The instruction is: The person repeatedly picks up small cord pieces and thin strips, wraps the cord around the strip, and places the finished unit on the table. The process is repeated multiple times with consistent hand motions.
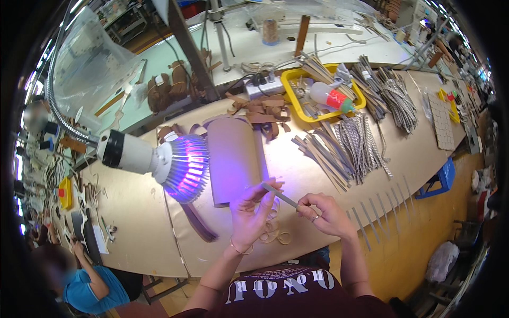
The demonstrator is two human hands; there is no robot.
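Head view, frame centre: left hand (252,209) and right hand (324,212) each pinch an end of a thin grey strip (281,196) beside the purple lamp (183,167); best kept taut, level under the light.

Purple-lit lamp (183,167), yellow tray (290,80), brown roll (233,159), braided strips (366,138), blue stool (442,177)

Bare forearms enter from lower edge. Dark maroon shirt (286,291) with pale block lettering across chest. Thin bracelet (239,249) on left wrist. Ring (315,217) on a right-hand finger.
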